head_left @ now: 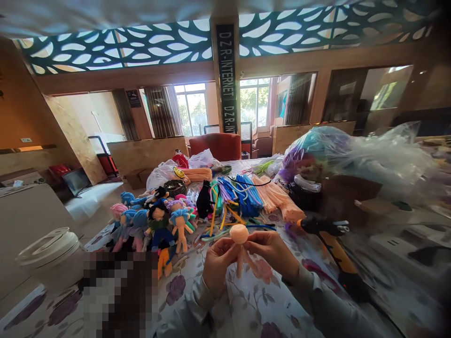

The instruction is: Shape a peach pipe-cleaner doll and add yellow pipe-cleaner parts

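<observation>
Between my two hands is a small peach doll figure with a round wound head (238, 234) and loose stems hanging below it. My left hand (219, 263) pinches it just under the head from the left. From the right, the fingertips of my right hand (273, 251) close on it at the same neck height. Exactly which strand each hand grips is hidden by the fingers. Just beyond lie scattered yellow, blue and pale pipe cleaners (225, 216). Finished dolls (180, 223) with blue, pink and dark hair are heaped to the left.
Bundles of blue (251, 195) and peach pipe cleaners (282, 199) lie further back. A hot glue gun (338, 256) with a cord is at the right, near a large plastic bag (384, 150). A white lidded bucket (52, 258) stands left. Flowered cloth (246, 310) covers the table.
</observation>
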The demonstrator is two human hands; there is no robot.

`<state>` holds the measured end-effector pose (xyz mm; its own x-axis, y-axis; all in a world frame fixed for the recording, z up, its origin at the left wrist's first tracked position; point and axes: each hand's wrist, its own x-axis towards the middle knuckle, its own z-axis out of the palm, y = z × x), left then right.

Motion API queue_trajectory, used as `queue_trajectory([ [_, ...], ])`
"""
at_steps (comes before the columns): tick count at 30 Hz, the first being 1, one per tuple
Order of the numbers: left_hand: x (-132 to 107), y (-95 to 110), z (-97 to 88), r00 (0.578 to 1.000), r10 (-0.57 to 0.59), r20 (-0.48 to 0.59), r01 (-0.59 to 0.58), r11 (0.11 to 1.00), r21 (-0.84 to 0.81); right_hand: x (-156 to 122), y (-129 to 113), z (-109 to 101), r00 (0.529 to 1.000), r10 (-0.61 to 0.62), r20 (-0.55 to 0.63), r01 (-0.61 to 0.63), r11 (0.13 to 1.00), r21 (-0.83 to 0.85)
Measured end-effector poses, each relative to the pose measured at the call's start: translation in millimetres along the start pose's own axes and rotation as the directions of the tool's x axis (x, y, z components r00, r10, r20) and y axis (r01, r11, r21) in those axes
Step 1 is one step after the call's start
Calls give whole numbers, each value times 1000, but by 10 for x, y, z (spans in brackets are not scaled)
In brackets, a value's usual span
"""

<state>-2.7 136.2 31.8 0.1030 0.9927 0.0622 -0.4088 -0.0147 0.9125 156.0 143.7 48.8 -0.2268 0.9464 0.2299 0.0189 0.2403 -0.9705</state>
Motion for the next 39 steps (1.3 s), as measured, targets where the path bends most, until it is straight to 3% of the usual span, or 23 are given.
queue_trajectory([
  [10, 27, 28, -26, 997, -73, -22, 71, 994, -85, -6, -6, 27, 1000, -9, -15, 9, 1000, 9],
  [13, 41, 27, -37, 996, -63, -59, 56, 991, -121, -19, -10, 42, 985, -130, -114, 117, 986, -118],
  [15, 47, 29, -38, 995, -63, -72, 53, 989, -137, -36, -7, 69, 930, -321, -177, 260, 918, -299],
  [18, 48, 34, -33, 995, -61, -77, 47, 985, -167, -69, -6, 127, 798, -588, -131, 428, 707, -563],
  [21, 45, 38, -20, 996, -62, -58, 50, 981, -185, -90, -6, 178, 718, -695, -30, 485, 532, -694],
  [26, 47, 35, -8, 997, -67, -46, 58, 983, -173, -64, 24, 204, 695, -718, 43, 478, 417, -773],
  [32, 75, 17, -62, 996, -51, -79, 39, 988, -149, -103, 5, 192, 666, -743, 64, 525, 406, -748],
  [36, 95, 24, -106, 995, -31, -95, 17, 990, -141, -379, -8, 80, 650, -759, 25, 521, 422, -742],
  [39, 111, 32, -126, 995, -24, -99, 11, 992, -126, -734, -37, -87, 675, -736, 55, 508, 410, -758],
])
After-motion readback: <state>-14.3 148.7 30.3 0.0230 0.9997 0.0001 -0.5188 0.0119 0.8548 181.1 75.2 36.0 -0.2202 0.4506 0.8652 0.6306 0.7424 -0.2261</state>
